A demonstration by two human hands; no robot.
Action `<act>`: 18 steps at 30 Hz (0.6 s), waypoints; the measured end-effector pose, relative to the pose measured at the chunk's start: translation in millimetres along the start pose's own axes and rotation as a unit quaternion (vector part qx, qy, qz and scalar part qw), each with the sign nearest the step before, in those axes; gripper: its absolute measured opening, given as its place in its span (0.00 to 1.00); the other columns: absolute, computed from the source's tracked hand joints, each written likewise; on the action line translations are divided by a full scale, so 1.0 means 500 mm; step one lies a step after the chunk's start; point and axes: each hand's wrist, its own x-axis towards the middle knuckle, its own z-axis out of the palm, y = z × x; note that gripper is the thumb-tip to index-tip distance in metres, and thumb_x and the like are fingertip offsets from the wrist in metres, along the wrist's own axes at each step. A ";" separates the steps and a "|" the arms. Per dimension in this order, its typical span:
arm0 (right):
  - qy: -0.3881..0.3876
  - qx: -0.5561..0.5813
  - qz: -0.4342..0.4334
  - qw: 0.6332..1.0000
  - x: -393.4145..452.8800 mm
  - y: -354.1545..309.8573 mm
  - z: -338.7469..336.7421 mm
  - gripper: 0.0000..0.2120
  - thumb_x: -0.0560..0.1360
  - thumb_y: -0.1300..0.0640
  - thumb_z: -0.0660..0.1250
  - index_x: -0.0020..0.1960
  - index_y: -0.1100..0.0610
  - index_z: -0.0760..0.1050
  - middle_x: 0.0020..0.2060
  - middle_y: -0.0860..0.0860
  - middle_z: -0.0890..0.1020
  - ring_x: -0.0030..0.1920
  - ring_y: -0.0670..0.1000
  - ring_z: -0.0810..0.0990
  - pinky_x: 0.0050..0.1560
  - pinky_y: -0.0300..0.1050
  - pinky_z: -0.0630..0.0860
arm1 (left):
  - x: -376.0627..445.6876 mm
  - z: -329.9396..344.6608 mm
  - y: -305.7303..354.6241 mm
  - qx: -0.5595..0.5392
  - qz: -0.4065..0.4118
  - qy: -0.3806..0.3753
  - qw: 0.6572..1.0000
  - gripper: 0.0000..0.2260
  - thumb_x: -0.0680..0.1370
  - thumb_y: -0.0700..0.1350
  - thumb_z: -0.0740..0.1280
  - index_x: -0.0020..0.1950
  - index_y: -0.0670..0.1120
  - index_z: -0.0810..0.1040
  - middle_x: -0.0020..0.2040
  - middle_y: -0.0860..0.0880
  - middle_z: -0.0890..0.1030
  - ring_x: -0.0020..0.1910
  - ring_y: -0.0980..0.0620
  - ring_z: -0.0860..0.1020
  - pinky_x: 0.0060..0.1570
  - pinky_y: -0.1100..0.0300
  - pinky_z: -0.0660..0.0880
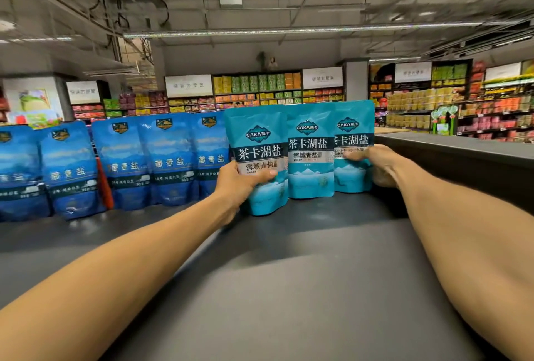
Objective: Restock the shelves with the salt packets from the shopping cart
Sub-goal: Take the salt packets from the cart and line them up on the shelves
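Note:
Three teal salt packets stand upright in a row on the dark shelf top [289,259]. My left hand [239,184] grips the left teal packet [258,141], thumb across its front. My right hand [375,165] holds the right teal packet [352,129] from its right side, fingers over the front. The middle teal packet [310,158] stands between them, overlapped by both neighbours. No shopping cart is in view.
Several dark blue salt packets [121,158] stand in a row to the left of the teal ones. A raised dark ledge [462,155] borders the shelf on the right. Stocked store shelves [260,88] fill the background.

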 end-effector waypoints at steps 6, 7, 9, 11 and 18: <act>0.035 -0.179 0.057 0.982 -0.001 0.002 -0.023 0.23 0.67 0.61 0.78 0.61 0.55 0.79 0.62 0.54 0.80 0.69 0.58 0.72 0.73 0.62 0.63 | -0.009 -0.033 -0.018 0.245 0.019 -0.034 0.969 0.35 0.57 0.57 0.84 0.60 0.49 0.79 0.56 0.52 0.83 0.55 0.51 0.81 0.59 0.50 0.78; 0.039 -0.189 0.061 0.979 -0.003 0.000 -0.023 0.23 0.68 0.62 0.78 0.61 0.56 0.78 0.62 0.55 0.80 0.68 0.58 0.73 0.72 0.63 0.65 | -0.012 -0.035 -0.017 0.271 0.011 -0.027 0.962 0.36 0.56 0.58 0.83 0.60 0.49 0.79 0.56 0.51 0.83 0.55 0.50 0.81 0.59 0.49 0.78; 0.048 -0.204 0.056 0.976 -0.007 -0.006 -0.018 0.21 0.68 0.64 0.76 0.60 0.57 0.77 0.61 0.56 0.81 0.67 0.59 0.74 0.70 0.63 0.67 | -0.015 -0.032 -0.012 0.289 0.011 -0.012 0.957 0.34 0.57 0.58 0.83 0.59 0.48 0.80 0.56 0.50 0.83 0.54 0.49 0.81 0.57 0.50 0.79; 0.053 -0.222 0.045 0.973 -0.013 -0.010 -0.011 0.18 0.70 0.65 0.75 0.58 0.56 0.77 0.62 0.56 0.81 0.68 0.60 0.73 0.69 0.65 0.67 | -0.021 -0.025 -0.005 0.278 0.013 -0.008 0.960 0.32 0.59 0.54 0.83 0.59 0.47 0.80 0.55 0.49 0.83 0.51 0.49 0.81 0.45 0.54 0.82; 0.039 -0.245 0.057 0.967 0.000 -0.010 -0.013 0.18 0.71 0.65 0.74 0.58 0.53 0.76 0.65 0.56 0.78 0.69 0.60 0.71 0.69 0.66 0.68 | -0.037 -0.015 0.001 0.292 0.002 0.011 0.956 0.33 0.61 0.52 0.83 0.60 0.43 0.75 0.57 0.47 0.80 0.46 0.49 0.81 0.31 0.52 0.82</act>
